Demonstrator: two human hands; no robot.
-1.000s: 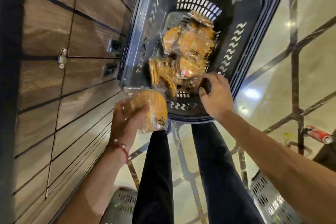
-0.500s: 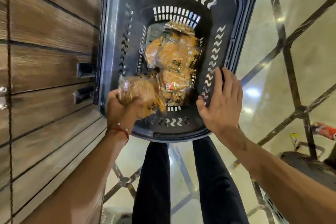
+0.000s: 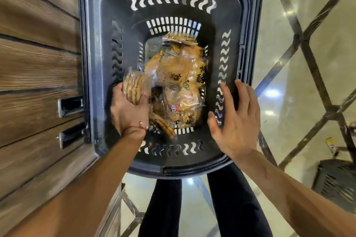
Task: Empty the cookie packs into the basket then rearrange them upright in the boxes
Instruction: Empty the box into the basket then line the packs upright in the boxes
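A dark plastic basket point(image 3: 96, 48) fills the middle of the head view. On its bottom lies a heap of clear cookie packs point(image 3: 181, 82) with orange-brown round cookies and black lettering. My left hand point(image 3: 129, 109) is inside the basket at its left side and grips one cookie pack point(image 3: 135, 88) held on edge above the heap. My right hand point(image 3: 237, 119) hovers over the basket's right inner wall with fingers spread and holds nothing.
A wooden panelled wall point(image 3: 34, 67) with two metal handles point(image 3: 70, 106) runs along the left, touching the basket. A glossy tiled floor point(image 3: 312, 75) with dark lines lies to the right. Another dark basket point(image 3: 339, 181) stands at lower right. My dark-trousered legs point(image 3: 194, 208) are below.
My left hand carried its cookie pack from outside the near rim into the basket. My right hand left the heap, opened and drew back to the right wall.
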